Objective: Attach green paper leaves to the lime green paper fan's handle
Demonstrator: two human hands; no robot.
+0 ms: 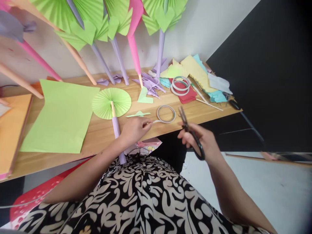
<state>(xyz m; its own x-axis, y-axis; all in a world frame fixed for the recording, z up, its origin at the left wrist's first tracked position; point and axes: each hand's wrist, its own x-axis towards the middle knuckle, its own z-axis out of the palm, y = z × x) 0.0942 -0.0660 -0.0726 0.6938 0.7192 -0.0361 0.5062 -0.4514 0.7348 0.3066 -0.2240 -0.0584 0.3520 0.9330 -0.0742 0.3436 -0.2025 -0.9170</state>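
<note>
My left hand pinches the loose end of white tape from a tape roll lying on the table. In my right hand is a pair of scissors with black handles, its blades pointing up towards the roll's right side. Beside my left forearm lies a round pleated green paper fan with a lilac-wrapped stick that reaches past the table's front edge. A small folded green paper piece lies just behind my left hand. Further back sits a green paper cutout.
Green paper sheets cover the left of the wooden table. Finished green paper fans lean against the wall. Two stacked tape rolls, purple scraps and yellow paper lie at the back right. The table's front edge is close to my body.
</note>
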